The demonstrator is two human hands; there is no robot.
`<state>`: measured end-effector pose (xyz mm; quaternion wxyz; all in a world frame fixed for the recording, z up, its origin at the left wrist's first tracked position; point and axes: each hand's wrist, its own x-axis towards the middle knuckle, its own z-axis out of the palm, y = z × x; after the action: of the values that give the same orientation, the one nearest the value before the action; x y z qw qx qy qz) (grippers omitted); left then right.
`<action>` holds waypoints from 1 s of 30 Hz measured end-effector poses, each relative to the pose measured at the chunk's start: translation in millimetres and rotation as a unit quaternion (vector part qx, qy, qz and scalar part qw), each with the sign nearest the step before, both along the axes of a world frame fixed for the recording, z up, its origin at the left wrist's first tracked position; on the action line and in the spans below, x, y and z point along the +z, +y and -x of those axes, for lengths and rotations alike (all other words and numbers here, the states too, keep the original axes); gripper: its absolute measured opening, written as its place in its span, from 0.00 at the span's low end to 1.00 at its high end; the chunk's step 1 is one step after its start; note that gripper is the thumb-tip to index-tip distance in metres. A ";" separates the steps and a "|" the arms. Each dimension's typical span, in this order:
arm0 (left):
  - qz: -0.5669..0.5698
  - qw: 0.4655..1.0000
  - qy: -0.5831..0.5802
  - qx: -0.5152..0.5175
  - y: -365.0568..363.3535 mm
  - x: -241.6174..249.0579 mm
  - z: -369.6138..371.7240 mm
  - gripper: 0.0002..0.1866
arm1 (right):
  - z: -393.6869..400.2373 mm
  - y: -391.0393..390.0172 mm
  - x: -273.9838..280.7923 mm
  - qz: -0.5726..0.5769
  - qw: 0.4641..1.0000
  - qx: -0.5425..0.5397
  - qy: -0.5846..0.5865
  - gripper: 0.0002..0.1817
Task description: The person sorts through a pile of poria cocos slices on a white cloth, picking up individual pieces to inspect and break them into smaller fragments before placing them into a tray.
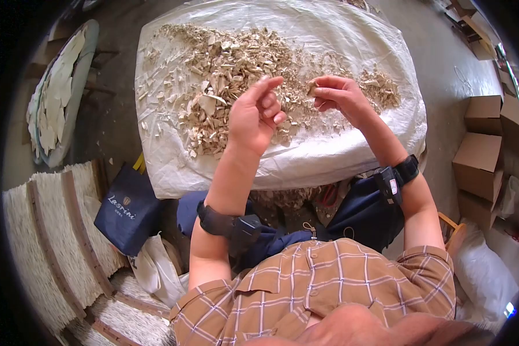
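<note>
A small brown chip (312,89) is pinched between the right hand's (343,99) finger and thumb. It's too small to tell which way its long side points. The left hand (252,115), farther off on its left, curls loosely, thumb and pointer apart, nothing seen inside. Broken bits (230,60) lie below on a white sheet (173,167).

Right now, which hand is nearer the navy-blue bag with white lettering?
Left. The left hand is ahead and to the right of the navy-blue bag; the right hand is also ahead, but farther to its right.
</note>
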<state>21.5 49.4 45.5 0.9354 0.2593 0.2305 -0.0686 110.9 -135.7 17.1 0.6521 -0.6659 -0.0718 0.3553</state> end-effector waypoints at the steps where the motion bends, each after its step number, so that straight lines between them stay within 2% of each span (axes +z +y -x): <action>1: -0.001 1.000 -0.001 0.000 -3.1 -3.0 -0.3 0.12 | 0.8 -0.8 3.6 -0.019 0.999 -0.029 0.037 0.17; 5: -0.042 0.999 0.020 -0.027 -14.5 -7.4 -1.7 0.11 | 1.6 -5.4 7.6 -0.065 0.994 -0.048 0.074 0.16; 7: -0.133 0.989 0.039 -0.047 -21.2 -5.6 -1.5 0.10 | 2.9 -6.8 8.4 -0.076 0.997 0.002 0.019 0.12; 9: -0.138 0.988 0.043 -0.046 -26.5 -6.6 -0.2 0.10 | 6.7 -8.2 11.8 -0.073 0.997 0.021 -0.013 0.13; 13: -0.223 0.972 0.018 -0.074 -31.9 -13.0 4.5 0.10 | 14.0 -6.9 22.4 -0.060 0.991 0.077 -0.087 0.13; 15: -0.273 0.957 0.000 -0.098 -36.6 -13.2 5.3 0.07 | 21.4 -6.6 19.3 -0.079 0.991 0.075 -0.081 0.12; 19: -0.281 0.958 -0.005 -0.064 -37.7 -15.1 8.1 0.06 | 27.4 -5.5 17.0 -0.085 0.991 0.073 -0.071 0.11; 20: -0.283 0.957 -0.007 -0.064 -38.5 -14.1 9.0 0.06 | 27.7 -7.6 20.2 -0.053 0.992 0.091 -0.065 0.10; 23: -0.281 0.957 -0.003 -0.073 -39.0 -18.9 10.5 0.06 | 28.1 -11.4 18.4 -0.005 0.991 0.118 -0.067 0.09; 25: -0.110 0.991 -0.003 -0.072 -36.2 -26.0 10.4 0.05 | 29.4 -11.2 17.8 -0.014 0.996 0.063 -0.062 0.10; 30: -0.061 0.994 0.014 -0.090 -36.9 -21.2 6.4 0.04 | 29.8 -8.0 22.2 -0.047 0.998 0.030 -0.036 0.09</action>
<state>15.0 12.5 24.3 0.9044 0.3348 0.2233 -0.1419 81.2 -143.7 39.3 0.6685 -0.6445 -0.1319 0.3469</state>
